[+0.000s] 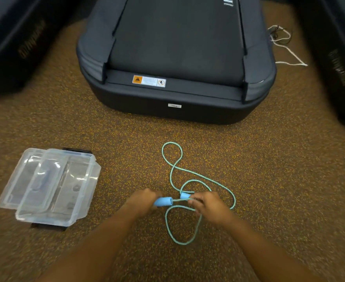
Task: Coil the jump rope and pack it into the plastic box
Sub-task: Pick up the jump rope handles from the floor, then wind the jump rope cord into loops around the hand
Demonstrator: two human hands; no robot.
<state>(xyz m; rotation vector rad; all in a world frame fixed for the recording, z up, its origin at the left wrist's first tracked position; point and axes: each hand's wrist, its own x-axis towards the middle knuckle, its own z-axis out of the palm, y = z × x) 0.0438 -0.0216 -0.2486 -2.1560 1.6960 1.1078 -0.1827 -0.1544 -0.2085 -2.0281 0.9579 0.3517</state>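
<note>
Left hand: left hand (pixel 145 200) is low in the middle of the view, fingers curled round 1 light-blue handle (pixel 163 201), whose open end points to the right.
Right hand: right hand (pixel 210 206) is just to the right of the left one, fingers curled and pinching the cord where it leaves the handles.
Second handle: a shorter stretch of blue second handle (pixel 185 195) shows between the 2 hands, just beside the right fingertips; whether the right hand grips it or only the cord I cannot tell.
Jump rope: the teal jump rope (pixel 172 157) lies uncoiled on the floor, 1 long loop reaching away from the hands toward the treadmill, another loop hanging toward the person below the hands, and a strand curving round the right side of the right hand.
Plastic box: a clear plastic box (pixel 80 200) sits on the floor well to the left of the hands, with its clear lid (pixel 25 176) lying partly across it, tilted and shifted left; dark latches show at its far and near edges.
Floor: brown speckled floor (pixel 279 180).
Treadmill: the dark rear end of a treadmill (pixel 177 58) fills the upper middle, with a warning sticker (pixel 148 81) on its back edge.
White cord: a thin white cord (pixel 285 49) lies tangled on the floor to the treadmill's right.
</note>
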